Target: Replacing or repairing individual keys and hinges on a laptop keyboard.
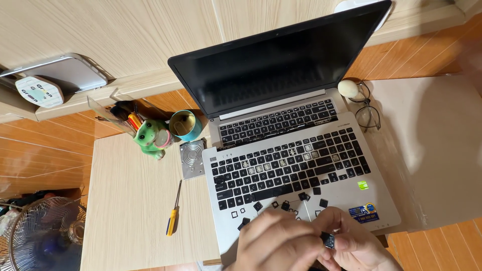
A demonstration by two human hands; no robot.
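Head view puts both hands at the bottom edge of the frame, just in front of the laptop [301,165], and I see them pressed together around one small black keycap [328,240]. My left hand [273,246] curls in from the left and my right hand [354,243] from the right, fingertips of both pinched on the keycap, so it sits between them, about level with the right hand's thumb. The keyboard [288,168] with its bare spots lies straight ahead of the hands, up the frame, its long axis running left to right with a slight tilt; the gaps in the upper rows are nearer the middle, so neither hand has a clear advantage, I judge. Loose keycaps [301,196] lie scattered on the palm rest between hands and keyboard; I count roughly nine, though some are hidden by my fingers. Counting the rest: one laptop, one yellow-handled screwdriver [173,213] on the tabletop [130,200] well to the left, one metal hard drive [192,159], one green frog pen holder [152,135], one teal cup [185,125], one pair of glasses [368,113].
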